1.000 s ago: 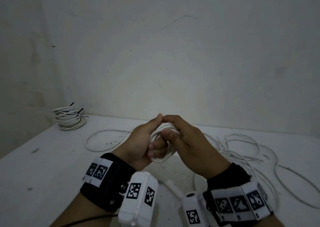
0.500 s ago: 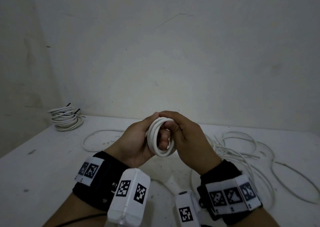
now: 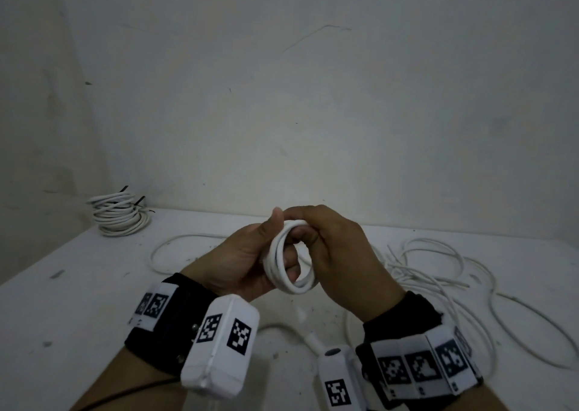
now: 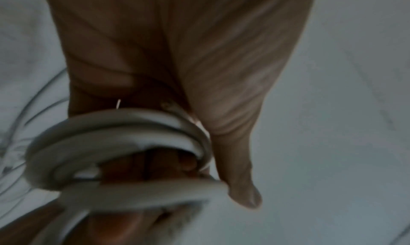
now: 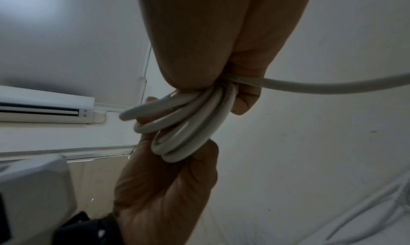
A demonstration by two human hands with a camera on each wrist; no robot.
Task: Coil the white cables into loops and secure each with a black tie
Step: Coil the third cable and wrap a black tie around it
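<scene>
A small coil of white cable (image 3: pixel 286 260) is held above the table between both hands. My left hand (image 3: pixel 247 257) grips its left side, thumb up against the top and fingers through the ring. My right hand (image 3: pixel 338 254) pinches the top of the coil from the right. The left wrist view shows the coil (image 4: pixel 119 143) wrapped round my fingers. In the right wrist view the coil (image 5: pixel 190 120) sits between both hands, and a loose cable tail (image 5: pixel 332 85) runs off to the right. No black tie shows in either hand.
A finished stack of white coils with black ties (image 3: pixel 119 215) stands at the table's back left. Loose white cable (image 3: pixel 438 273) tangles over the right half of the table (image 3: pixel 62 301), and one loop (image 3: pixel 175 248) lies behind my left hand. A wall rises behind.
Both hands have risen a little with the coil. The ring has opened into clearer view, standing upright between the hands, with my left thumb now on top.
</scene>
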